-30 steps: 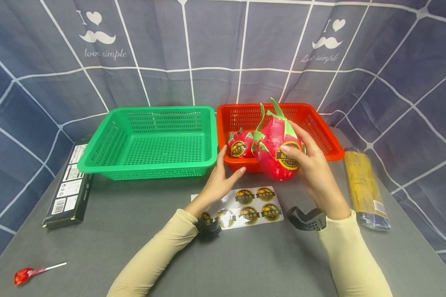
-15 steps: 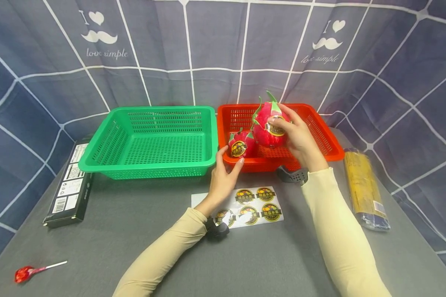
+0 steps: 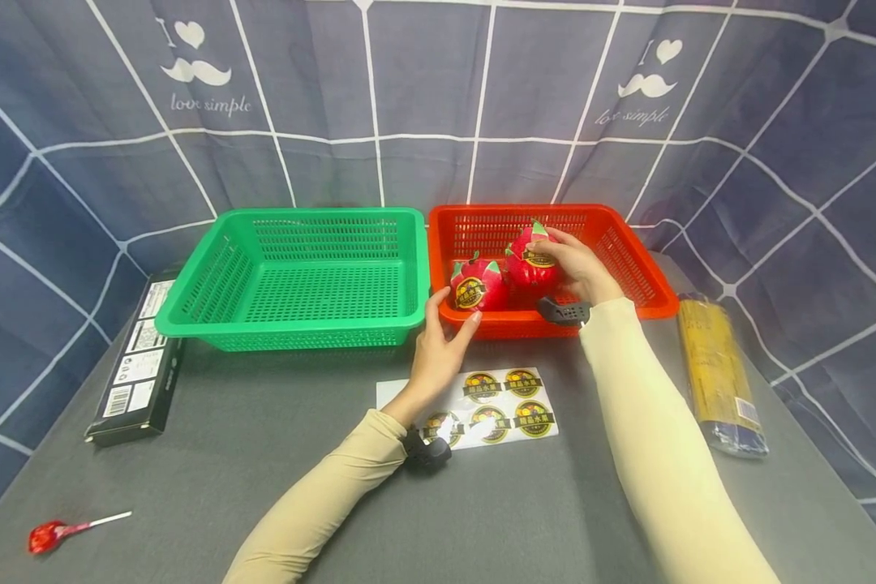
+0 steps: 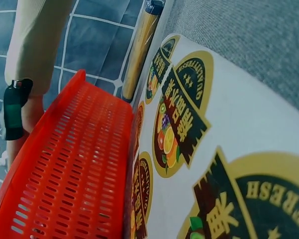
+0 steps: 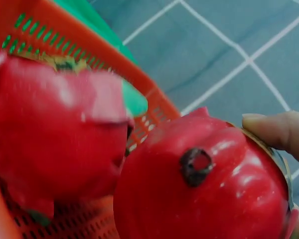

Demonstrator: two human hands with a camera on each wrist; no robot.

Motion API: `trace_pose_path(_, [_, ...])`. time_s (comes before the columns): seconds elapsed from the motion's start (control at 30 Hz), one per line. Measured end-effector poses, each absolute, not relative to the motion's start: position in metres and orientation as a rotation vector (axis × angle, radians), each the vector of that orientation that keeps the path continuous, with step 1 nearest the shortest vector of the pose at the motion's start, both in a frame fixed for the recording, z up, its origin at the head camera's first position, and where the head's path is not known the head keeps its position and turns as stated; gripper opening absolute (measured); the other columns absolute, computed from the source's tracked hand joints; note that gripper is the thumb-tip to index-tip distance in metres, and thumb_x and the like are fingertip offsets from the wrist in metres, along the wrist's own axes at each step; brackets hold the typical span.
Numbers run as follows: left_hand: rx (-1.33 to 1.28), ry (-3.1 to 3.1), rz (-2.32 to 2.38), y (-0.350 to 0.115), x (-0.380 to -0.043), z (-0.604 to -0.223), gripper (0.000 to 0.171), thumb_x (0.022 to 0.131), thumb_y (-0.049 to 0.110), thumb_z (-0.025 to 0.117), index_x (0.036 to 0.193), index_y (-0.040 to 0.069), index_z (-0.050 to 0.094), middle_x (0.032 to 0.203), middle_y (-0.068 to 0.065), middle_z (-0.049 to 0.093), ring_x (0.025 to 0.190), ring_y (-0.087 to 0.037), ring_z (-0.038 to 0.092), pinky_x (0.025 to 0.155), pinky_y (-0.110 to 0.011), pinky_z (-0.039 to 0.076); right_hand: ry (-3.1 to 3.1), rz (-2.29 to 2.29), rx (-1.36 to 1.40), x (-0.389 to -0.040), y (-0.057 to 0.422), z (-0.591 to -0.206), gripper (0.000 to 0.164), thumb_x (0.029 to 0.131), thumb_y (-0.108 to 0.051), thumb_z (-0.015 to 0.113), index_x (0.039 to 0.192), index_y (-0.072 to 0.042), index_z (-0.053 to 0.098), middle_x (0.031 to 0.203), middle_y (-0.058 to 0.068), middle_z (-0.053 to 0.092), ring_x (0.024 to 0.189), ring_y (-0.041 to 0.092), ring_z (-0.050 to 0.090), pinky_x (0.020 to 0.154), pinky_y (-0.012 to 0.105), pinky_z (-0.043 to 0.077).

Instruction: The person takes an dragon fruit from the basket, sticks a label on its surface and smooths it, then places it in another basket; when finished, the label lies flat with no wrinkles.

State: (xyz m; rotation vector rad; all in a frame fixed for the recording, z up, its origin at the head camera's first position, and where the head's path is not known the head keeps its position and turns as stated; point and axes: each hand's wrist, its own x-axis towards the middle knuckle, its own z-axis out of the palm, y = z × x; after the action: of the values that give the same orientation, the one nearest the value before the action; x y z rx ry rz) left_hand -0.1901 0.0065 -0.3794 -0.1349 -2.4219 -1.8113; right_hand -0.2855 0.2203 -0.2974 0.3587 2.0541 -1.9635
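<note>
My right hand (image 3: 584,268) grips a red dragon fruit (image 3: 523,269) inside the red basket (image 3: 514,328), its thumb over the round gold-and-black sticker. In the right wrist view this dragon fruit (image 5: 164,199) shows its dark stem end. A second dragon fruit (image 3: 491,288), also stickered, sits to its left in the basket. My left hand (image 3: 436,357) is at the basket's front left corner, with thumb and forefinger spread at the rim beside that fruit. Beneath the left forearm lies a white sheet (image 3: 389,393) of round stickers, seen close up in the left wrist view.
A green basket (image 3: 292,328) stands left of the red one, almost against it. Farther left lies a black and white box (image 3: 135,365), with a red lollipop (image 3: 47,537) nearer the front. A yellow packet (image 3: 715,365) lies at the right. Checked cloth (image 3: 423,97) hangs behind.
My right hand has carried the dragon fruit back and down into the red basket beside the other one. The left hand has shifted slightly right, toward the basket's corner.
</note>
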Motion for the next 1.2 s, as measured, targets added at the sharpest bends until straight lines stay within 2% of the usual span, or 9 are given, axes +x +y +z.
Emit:
trace_pose_path(0.1, [-0.144, -2.412, -1.82, 0.007, -0.19, -0.379, 0.063, 0.084, 0.047, 0.058, 0.136, 0.028, 0.028, 0.131, -0.009, 0.052, 0.114, -0.021, 0.055, 0.095, -0.037, 0.044, 2.08, -1.936, 0.43, -0.286, 0.224, -0.304, 0.07, 0.085, -0.032, 0.061, 0.143, -0.031, 0.022, 0.142, 0.004, 0.03, 0.125, 0.023, 0.033, 0.104, 0.045, 0.034])
trace_pose_path(0.3, [-0.161, -2.403, -1.832, 0.006, -0.19, -0.379, 0.063, 0.083, 0.048, 0.058, 0.136, 0.028, 0.027, 0.131, -0.009, 0.052, 0.115, -0.021, 0.055, 0.096, -0.037, 0.044, 2.126, -1.869, 0.501, -0.286, 0.226, -0.311, 0.073, 0.083, -0.035, 0.061, 0.144, -0.027, 0.021, 0.144, 0.007, 0.029, 0.128, 0.028, 0.031, 0.104, 0.047, 0.033])
trace_pose_path(0.4, [-0.158, -2.409, -1.831, 0.005, -0.191, -0.38, 0.064, 0.083, 0.048, 0.058, 0.136, 0.028, 0.027, 0.132, -0.009, 0.051, 0.116, -0.02, 0.054, 0.096, -0.037, 0.043, 2.096, -1.848, 0.496, -0.286, 0.226, -0.314, 0.071, 0.085, -0.033, 0.059, 0.144, -0.024, 0.02, 0.142, 0.007, 0.03, 0.126, 0.027, 0.032, 0.104, 0.046, 0.033])
trace_pose_path(0.63, [-0.188, -2.391, -1.836, 0.005, -0.192, -0.382, 0.065, 0.084, 0.047, 0.058, 0.137, 0.025, 0.027, 0.133, -0.008, 0.05, 0.118, -0.019, 0.052, 0.096, -0.038, 0.043, 1.8, -2.067, 0.551, -0.288, 0.231, -0.319, 0.06, 0.084, -0.026, 0.063, 0.137, -0.024, 0.035, 0.122, -0.004, 0.043, 0.116, 0.016, 0.039, 0.102, 0.032, 0.038])
trace_pose_path(0.9, [-0.166, -2.414, -1.812, 0.004, -0.192, -0.384, 0.065, 0.083, 0.049, 0.057, 0.136, 0.027, 0.027, 0.132, -0.007, 0.05, 0.116, -0.019, 0.054, 0.095, -0.036, 0.044, 1.603, -2.15, 0.713, -0.288, 0.231, -0.318, 0.07, 0.078, -0.024, 0.07, 0.135, -0.02, 0.029, 0.134, -0.004, 0.037, 0.123, 0.016, 0.039, 0.097, 0.032, 0.044])
trace_pose_path(1.2, [-0.175, -2.404, -1.815, 0.006, -0.193, -0.385, 0.064, 0.083, 0.05, 0.058, 0.135, 0.03, 0.027, 0.133, -0.008, 0.05, 0.117, -0.02, 0.052, 0.095, -0.037, 0.044, 1.595, -2.124, 0.773, -0.288, 0.232, -0.317, 0.058, 0.08, -0.019, 0.069, 0.128, -0.02, 0.037, 0.119, -0.006, 0.045, 0.115, 0.014, 0.044, 0.091, 0.028, 0.047])
